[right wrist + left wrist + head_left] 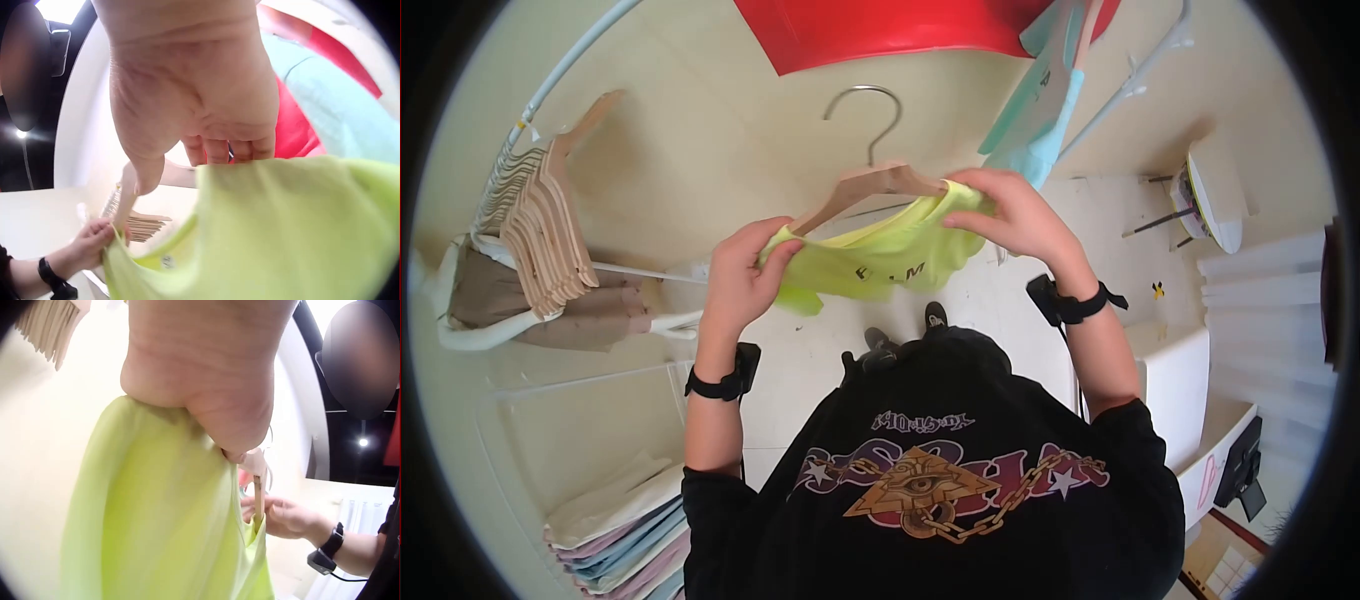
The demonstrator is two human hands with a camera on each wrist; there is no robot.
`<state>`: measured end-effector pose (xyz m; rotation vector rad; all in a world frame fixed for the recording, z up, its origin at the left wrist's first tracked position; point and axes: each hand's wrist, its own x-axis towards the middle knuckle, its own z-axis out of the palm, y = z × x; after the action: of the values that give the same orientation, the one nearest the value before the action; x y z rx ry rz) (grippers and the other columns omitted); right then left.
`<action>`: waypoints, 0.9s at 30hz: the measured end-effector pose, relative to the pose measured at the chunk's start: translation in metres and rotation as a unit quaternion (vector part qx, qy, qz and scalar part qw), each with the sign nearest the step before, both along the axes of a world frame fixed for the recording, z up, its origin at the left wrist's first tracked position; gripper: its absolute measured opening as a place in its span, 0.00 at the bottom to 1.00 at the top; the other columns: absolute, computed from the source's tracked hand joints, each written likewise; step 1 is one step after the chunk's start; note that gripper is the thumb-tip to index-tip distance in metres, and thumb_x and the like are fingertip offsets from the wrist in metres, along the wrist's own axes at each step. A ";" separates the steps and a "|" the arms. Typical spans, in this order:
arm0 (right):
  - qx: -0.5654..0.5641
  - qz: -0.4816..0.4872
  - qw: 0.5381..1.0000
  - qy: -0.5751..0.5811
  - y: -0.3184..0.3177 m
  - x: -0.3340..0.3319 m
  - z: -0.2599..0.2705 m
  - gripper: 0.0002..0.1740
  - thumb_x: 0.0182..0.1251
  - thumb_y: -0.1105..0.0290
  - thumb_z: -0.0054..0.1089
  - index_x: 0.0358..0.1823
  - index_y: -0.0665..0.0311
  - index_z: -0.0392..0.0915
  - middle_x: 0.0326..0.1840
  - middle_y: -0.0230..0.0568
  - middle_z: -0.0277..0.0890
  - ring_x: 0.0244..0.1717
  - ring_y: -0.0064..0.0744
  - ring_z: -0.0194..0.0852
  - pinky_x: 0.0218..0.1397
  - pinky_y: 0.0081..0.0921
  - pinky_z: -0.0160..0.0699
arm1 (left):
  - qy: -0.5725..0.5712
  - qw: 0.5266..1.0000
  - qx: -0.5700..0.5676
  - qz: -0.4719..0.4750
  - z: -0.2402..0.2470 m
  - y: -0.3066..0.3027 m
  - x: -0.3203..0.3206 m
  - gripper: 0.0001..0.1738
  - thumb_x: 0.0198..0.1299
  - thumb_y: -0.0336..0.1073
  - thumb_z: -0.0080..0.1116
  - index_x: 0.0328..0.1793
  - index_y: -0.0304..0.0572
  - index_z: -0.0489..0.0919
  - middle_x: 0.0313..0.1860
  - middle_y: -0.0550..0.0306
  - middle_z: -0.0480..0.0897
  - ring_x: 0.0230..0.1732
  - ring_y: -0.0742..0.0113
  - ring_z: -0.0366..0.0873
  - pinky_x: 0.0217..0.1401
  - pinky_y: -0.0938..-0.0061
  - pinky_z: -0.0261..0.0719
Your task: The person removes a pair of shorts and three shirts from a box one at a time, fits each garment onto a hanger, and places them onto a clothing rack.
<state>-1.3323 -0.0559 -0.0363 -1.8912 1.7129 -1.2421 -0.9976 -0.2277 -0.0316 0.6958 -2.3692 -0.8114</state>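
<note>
A bright yellow-green T-shirt (pixel 870 265) hangs on a wooden hanger (pixel 865 182) in front of the body, its metal hook (pixel 890 105) pointing up and away. Dark letters run across the shirt's front. My left hand (pixel 743 272) pinches the shirt's shoulder at the hanger's left end, thumb in front. At the other shoulder, my right hand (pixel 1028 222) holds the cloth with its thumb over the front and fingers behind. The neckline (pixel 165 265) sags between the hands, with a small printed mark inside. In the left wrist view, the cloth (pixel 156 506) drapes below the left hand.
Several bare wooden hangers (pixel 545 235) hang from a white rail at left, near a mannequin in brown clothing (pixel 590 310). Folded clothes (pixel 625 530) are stacked at lower left. An aqua garment (pixel 1040 110) and a red panel (pixel 890 35) are ahead. A white counter (pixel 1175 390) stands at right.
</note>
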 end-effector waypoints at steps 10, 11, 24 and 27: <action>0.120 0.006 0.979 -0.164 0.012 -0.016 -0.003 0.20 0.72 0.69 0.76 0.62 0.69 0.86 0.51 0.36 0.89 0.53 0.24 0.84 0.62 0.28 0.82 | 0.028 0.998 0.016 0.050 0.041 -0.010 0.032 0.12 0.67 0.30 0.72 0.54 0.34 0.89 0.43 0.47 0.92 0.41 0.58 0.89 0.48 0.69 0.84; 0.116 -0.004 0.976 -0.184 0.014 -0.016 -0.001 0.20 0.73 0.68 0.76 0.61 0.69 0.86 0.51 0.36 0.90 0.52 0.23 0.84 0.60 0.27 0.82 | 0.028 0.998 0.007 0.057 0.044 -0.011 0.032 0.12 0.67 0.30 0.73 0.54 0.34 0.89 0.43 0.47 0.92 0.41 0.58 0.89 0.48 0.69 0.84; -0.003 -0.110 0.965 -0.239 0.033 -0.037 0.010 0.12 0.75 0.75 0.70 0.57 0.64 0.92 0.37 0.33 0.86 0.38 0.18 0.77 0.44 0.20 0.75 | 0.070 0.994 0.050 0.070 0.059 -0.029 0.036 0.15 0.73 0.34 0.71 0.59 0.31 0.87 0.42 0.56 0.91 0.43 0.73 0.84 0.49 0.75 0.82; -0.094 -0.133 0.971 -0.176 0.031 -0.032 0.029 0.13 0.75 0.74 0.71 0.57 0.64 0.92 0.34 0.32 0.84 0.35 0.20 0.75 0.42 0.21 0.73 | 0.079 0.994 0.061 0.038 0.067 -0.028 0.029 0.16 0.75 0.36 0.70 0.60 0.30 0.87 0.42 0.58 0.90 0.41 0.76 0.82 0.47 0.77 0.81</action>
<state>-1.3645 -0.0248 -0.0070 -1.4449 1.7388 -1.7767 -0.9686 -0.2557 0.0357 0.7390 -2.1527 -0.9490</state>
